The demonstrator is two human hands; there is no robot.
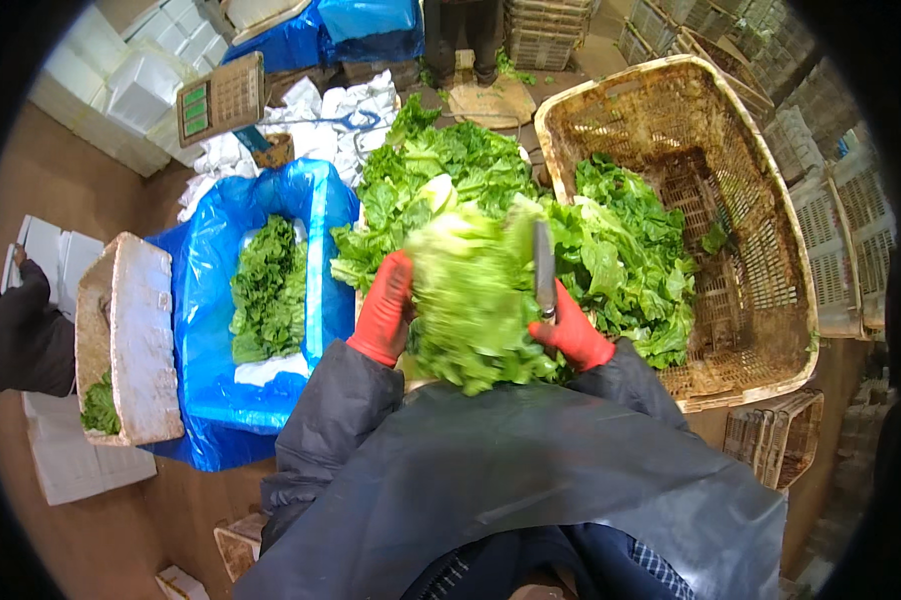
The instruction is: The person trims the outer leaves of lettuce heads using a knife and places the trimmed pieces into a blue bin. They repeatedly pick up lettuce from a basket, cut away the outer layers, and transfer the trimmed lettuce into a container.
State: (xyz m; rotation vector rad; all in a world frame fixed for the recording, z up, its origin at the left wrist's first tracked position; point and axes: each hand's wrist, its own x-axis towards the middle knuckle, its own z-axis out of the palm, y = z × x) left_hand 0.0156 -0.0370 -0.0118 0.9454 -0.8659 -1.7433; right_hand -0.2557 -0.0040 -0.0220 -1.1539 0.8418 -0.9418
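Both my hands wear red gloves and are at the two sides of a blurred head of leafy lettuce [469, 300] in front of my dark apron. My left hand [385, 309] has its palm and fingers against the left side of the lettuce. In my right hand [570, 330] is a knife [544, 266], its blade pointing away from me beside the leaves; that hand's fingertips touch the lettuce's right edge. More lettuce [458, 161] is heaped just beyond, and a further pile [630, 255] spills into the basket on the right.
A box lined with blue plastic [210, 300] holds lettuce on the left, beside a foam box [143, 345]. A scale display [222, 101] stands behind it. A large dirty plastic basket [803, 300] leans at the right. A person in dark clothing [30, 330] is at the far left.
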